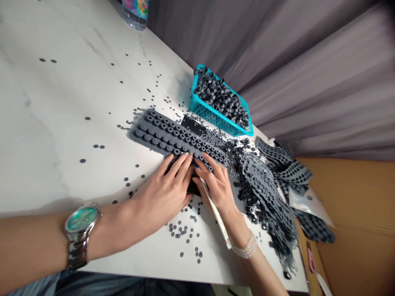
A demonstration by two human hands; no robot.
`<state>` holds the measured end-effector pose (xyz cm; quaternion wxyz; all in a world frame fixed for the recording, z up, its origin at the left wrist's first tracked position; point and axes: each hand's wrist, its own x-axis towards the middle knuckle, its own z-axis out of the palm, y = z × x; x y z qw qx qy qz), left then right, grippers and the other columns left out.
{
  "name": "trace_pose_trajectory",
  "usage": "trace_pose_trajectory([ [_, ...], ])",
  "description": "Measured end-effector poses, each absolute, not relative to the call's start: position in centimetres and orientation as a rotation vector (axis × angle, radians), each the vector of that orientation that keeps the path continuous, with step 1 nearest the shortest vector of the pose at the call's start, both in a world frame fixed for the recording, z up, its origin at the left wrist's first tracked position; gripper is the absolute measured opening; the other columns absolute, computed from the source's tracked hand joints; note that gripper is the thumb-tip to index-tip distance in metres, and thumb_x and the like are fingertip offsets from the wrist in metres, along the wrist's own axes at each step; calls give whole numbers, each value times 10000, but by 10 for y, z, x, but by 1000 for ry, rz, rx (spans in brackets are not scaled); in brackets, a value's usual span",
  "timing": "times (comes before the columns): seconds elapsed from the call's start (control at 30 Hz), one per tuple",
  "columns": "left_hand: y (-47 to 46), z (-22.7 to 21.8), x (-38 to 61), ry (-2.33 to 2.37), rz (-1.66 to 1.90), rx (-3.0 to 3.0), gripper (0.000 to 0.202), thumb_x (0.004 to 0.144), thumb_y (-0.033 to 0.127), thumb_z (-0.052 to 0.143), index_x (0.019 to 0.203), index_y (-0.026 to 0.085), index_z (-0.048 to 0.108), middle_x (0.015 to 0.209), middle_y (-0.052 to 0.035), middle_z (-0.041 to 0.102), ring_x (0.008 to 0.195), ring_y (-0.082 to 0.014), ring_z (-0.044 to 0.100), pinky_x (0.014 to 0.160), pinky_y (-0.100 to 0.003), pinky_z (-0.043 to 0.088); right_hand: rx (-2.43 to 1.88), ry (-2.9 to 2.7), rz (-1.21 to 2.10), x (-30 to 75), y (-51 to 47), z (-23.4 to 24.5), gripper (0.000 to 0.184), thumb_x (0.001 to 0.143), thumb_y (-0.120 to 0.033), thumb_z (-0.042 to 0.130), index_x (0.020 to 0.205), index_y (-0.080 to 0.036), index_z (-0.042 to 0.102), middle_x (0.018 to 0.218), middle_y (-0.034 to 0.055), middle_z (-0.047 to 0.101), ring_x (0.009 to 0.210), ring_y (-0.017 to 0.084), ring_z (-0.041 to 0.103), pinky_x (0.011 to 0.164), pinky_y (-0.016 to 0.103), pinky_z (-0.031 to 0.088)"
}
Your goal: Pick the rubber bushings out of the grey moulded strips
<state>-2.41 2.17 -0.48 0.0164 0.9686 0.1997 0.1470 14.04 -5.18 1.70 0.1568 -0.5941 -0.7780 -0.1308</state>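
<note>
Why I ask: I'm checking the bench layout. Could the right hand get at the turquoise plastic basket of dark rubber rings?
Probably yes. The right hand rests on the grey rubber mat; the turquoise plastic basket sits open-topped beyond it, with only loose pieces between.

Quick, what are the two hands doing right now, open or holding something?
Left hand: open, fingers flat on the grey rubber sheet.
Right hand: fingers spread on that sheet, white stick under the palm; grip cannot be told.

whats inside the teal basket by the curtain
The basket is heaped with small dark grey tube pieces, piled up to its rim. Its floor and anything under the heap are covered and cannot be seen.
</note>
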Motion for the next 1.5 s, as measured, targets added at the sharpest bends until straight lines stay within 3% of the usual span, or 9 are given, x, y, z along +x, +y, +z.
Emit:
trace_pose_trajectory([
  [0.2, 22, -4, -25, 605, 469, 3032, 540, 933, 397, 461, 1294, 13, 578, 1491, -244, 397, 1405, -346, 347, 1139, -493, 287, -1757, -2275, -381, 137, -49, 17, 127, 954, -130, 480, 1059, -150, 549, 1202, 177, 674, 1329, 254, 486, 976, 400, 499],
  [0.47, 21, -4, -24, 620, 444, 3027, 619, 937, 425, 454, 1377, -10, 479, 1493, -256, 386, 1409, -353, 337, 1134, -507, 293, -1938, -1930, -368, 154, -52, 17, 176, 962, -126, 438, 1098, -164, 542, 1326, 182, 569, 1346, 262, 466, 1022, 440, 510],
  [0.7, 21, -6, -24, 619, 420, 3022, 641, 935, 434, 452, 1403, -4, 444, 1513, -249, 352, 1423, -350, 311, 1145, -511, 274, -2012, -1880, -385, 158, -58, 20, 194, 944, -172, 511, 1124, -224, 561, 1272, 112, 636, 1390, 284, 403, 1019, 512, 462],
  [0.87, 20, -7, -24, 641, 425, 3030, 614, 933, 435, 451, 1369, 4, 494, 1508, -241, 363, 1422, -346, 316, 1148, -504, 272, -1855, -2028, -356, 146, -48, 19, 175, 933, -150, 526, 1082, -233, 567, 1229, 83, 676, 1347, 243, 464, 1012, 458, 443],
  [1.5, 18, -5, -24, 652, 416, 3055, 627, 918, 457, 478, 1352, 6, 516, 1491, -228, 396, 1420, -337, 326, 1151, -492, 277, -1764, -2259, -422, 147, -37, 21, 149, 925, -140, 543, 1067, -186, 538, 1188, 135, 694, 1343, 267, 473, 993, 424, 467],
])
